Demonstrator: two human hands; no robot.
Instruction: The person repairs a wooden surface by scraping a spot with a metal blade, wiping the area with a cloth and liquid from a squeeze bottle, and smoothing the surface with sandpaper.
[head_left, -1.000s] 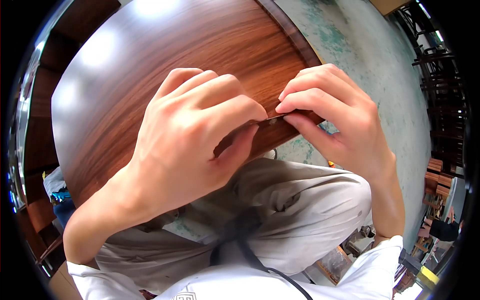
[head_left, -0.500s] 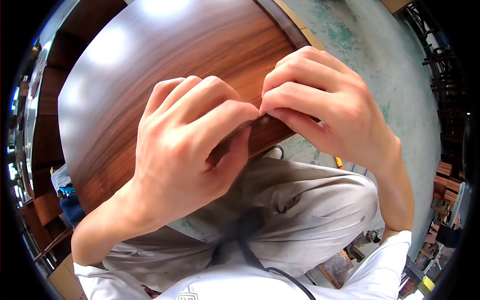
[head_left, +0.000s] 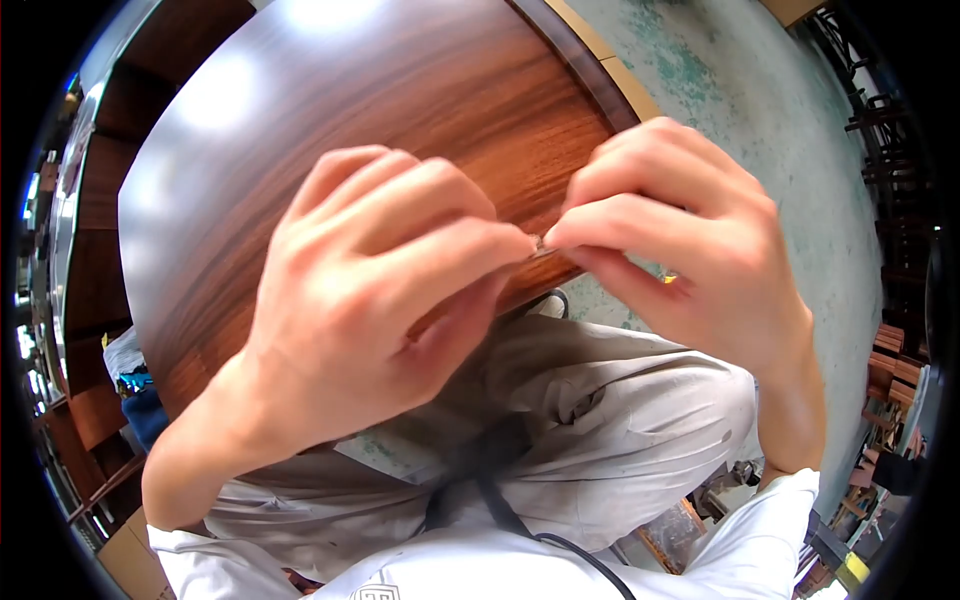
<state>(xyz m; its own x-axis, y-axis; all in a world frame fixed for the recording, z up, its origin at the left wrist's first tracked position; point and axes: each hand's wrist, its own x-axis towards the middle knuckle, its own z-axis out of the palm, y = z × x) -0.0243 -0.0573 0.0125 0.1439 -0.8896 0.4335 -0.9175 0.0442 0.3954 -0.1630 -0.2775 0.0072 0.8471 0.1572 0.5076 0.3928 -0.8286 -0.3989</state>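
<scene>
Small thin piece (head_left: 541, 246) sits mid-scene, over the wooden panel's (head_left: 400, 85) near right part — too small for detail. Left hand (head_left: 365, 275) pinches its left end, right hand (head_left: 690, 235) its right; other fingers curled. Panel's dark right edge (head_left: 572, 62) runs w/ cardboard (head_left: 628, 88) alongside; floor (head_left: 780, 190) beyond is open — legs (head_left: 640, 400) crowd near side.

Left hand (head_left: 372, 275) and right hand (head_left: 685, 240) (both curled) pinch close together.

The panel (head_left: 400, 110) looks like smooth, glossy, grained wood, the trousers (head_left: 660, 400) matt, creased cloth, the shirt (head_left: 460, 563) smoother cloth, and the floor (head_left: 805, 190) matt and patchily worn.
</scene>
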